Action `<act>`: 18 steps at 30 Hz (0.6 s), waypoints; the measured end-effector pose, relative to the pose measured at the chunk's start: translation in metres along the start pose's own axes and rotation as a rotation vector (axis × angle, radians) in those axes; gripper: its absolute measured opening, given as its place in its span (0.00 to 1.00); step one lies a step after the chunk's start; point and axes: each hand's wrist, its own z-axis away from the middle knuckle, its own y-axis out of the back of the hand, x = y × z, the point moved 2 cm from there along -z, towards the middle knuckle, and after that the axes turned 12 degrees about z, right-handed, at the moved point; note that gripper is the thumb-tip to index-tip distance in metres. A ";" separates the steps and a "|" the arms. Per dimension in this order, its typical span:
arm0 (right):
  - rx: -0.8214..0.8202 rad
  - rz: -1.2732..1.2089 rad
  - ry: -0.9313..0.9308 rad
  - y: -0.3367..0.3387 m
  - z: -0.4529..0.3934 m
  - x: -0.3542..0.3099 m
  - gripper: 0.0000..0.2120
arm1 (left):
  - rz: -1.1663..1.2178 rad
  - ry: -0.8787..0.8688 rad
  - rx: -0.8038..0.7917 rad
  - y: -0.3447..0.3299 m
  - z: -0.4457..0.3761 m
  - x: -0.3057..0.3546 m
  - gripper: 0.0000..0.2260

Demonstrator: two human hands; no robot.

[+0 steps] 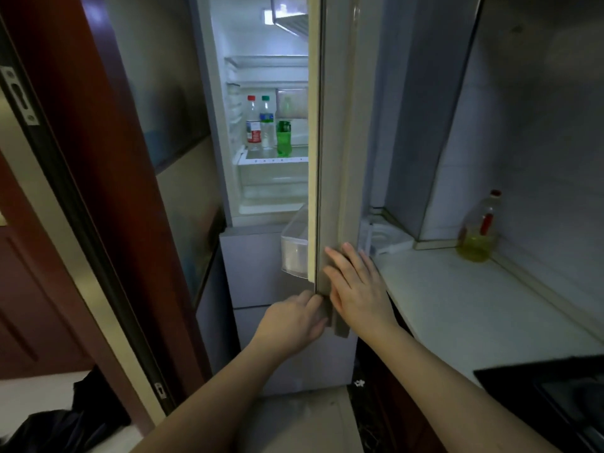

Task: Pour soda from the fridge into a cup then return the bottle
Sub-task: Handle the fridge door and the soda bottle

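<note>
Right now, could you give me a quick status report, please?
Left hand gripping fridge door edge; right hand flat on it. Green soda bottle on shelf, untouched. Door only partly open.

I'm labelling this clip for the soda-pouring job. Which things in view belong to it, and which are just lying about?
Belong to the job:
- fridge door, open, held at its lower edge by left hand and right hand
- green soda bottle on the fridge shelf
- red-capped bottle, possibly soda

Just lying about:
- green-capped clear bottle
- oil bottle on the counter
- dark cloth on the floor

No cup shows.
</note>
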 end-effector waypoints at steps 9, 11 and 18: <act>-0.254 -0.016 -0.117 0.052 0.053 0.061 0.29 | 0.000 0.090 -0.077 0.001 -0.006 0.078 0.23; -0.301 -0.024 -0.145 0.059 0.062 0.075 0.31 | -0.036 0.116 -0.115 0.000 -0.008 0.094 0.23; -0.406 -0.143 -0.259 0.072 0.087 0.119 0.31 | -0.123 0.147 -0.178 -0.004 -0.017 0.139 0.22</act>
